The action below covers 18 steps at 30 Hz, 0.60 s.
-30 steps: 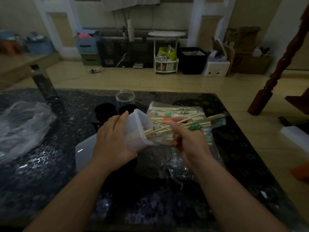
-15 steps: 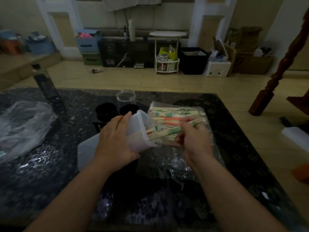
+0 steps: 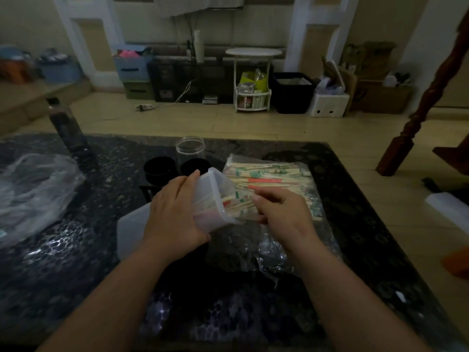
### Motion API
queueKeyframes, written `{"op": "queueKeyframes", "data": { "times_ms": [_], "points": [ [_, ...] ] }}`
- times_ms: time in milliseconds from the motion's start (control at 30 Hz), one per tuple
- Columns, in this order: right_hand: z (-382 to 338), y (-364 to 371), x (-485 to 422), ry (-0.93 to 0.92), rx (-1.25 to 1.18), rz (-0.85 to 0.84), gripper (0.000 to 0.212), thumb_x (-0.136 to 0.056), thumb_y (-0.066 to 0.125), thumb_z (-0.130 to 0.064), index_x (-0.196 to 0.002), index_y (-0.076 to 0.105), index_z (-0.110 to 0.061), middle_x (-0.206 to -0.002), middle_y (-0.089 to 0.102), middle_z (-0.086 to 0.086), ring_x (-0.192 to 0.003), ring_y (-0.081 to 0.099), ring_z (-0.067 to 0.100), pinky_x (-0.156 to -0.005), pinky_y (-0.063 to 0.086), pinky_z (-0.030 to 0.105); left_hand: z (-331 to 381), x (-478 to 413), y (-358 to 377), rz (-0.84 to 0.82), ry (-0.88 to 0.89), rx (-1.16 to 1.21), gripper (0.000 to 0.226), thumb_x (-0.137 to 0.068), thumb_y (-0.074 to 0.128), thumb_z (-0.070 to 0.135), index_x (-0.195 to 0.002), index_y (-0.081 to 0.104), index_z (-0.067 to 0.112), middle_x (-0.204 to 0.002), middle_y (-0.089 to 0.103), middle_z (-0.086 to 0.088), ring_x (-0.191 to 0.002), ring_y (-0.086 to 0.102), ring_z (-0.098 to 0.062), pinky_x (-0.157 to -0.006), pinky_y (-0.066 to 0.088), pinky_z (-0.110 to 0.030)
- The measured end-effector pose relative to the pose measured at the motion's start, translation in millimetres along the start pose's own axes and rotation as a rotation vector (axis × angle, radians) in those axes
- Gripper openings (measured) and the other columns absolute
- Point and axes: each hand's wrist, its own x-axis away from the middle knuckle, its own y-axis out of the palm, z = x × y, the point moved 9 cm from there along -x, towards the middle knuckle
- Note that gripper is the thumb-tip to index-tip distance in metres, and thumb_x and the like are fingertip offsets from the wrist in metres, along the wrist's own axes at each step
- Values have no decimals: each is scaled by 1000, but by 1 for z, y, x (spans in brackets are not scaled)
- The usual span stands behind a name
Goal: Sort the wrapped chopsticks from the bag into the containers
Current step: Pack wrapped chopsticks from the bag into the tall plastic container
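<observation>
Pale chopsticks in green- and red-printed wrappers fill a clear bag.

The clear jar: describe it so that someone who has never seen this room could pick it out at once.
Find the dark table. Near its far edge, beyond the white box in the left hand, stand three round vessels. The jar is rearmost and alone is clear and tall; the two cups before it are black and low.
</observation>
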Motion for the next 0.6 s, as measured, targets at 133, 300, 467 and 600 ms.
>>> {"op": "queueKeyframes", "data": {
  "times_ms": [133,300,467,600],
  "points": [
    [-8,9,3,-53,89,-116,22,-90,67,-11,-81,74,-30,-82,73,-6,-82,67,13,-85,57,43,-2,0,0,-7,-2,-4,131,-51,92,39,-155,13,26,-148,26,-2,-136,25,-24,-110,24,-40],
    [-3,-2,-3,-37,171,-66,22,-90,65,-14,-76,70,-30,-82,70,-5,-85,67,20,-85,56,49,-3,-1,-1,10,-16,-2,132,-49,93,39,-154,15,25,-148,28,-2,-135,28,-25,-109,26,-42],
    [9,-20,-8,3,373,-84,14,-89,63,-16,-77,68,-21,-79,69,-1,-82,66,24,-81,56,47,-7,0,-4,37,-39,21,132,-49,94,37,-154,15,26,-148,28,-1,-134,26,-22,-109,24,-39],
    [10,-21,-6,-24,628,-158,18,-89,62,-18,-72,63,-23,-76,66,-4,-79,63,19,-73,51,31,-8,-1,-6,46,-57,33,132,-49,94,36,-154,15,27,-147,28,-1,-133,27,-23,-108,26,-40]
  ]
}}
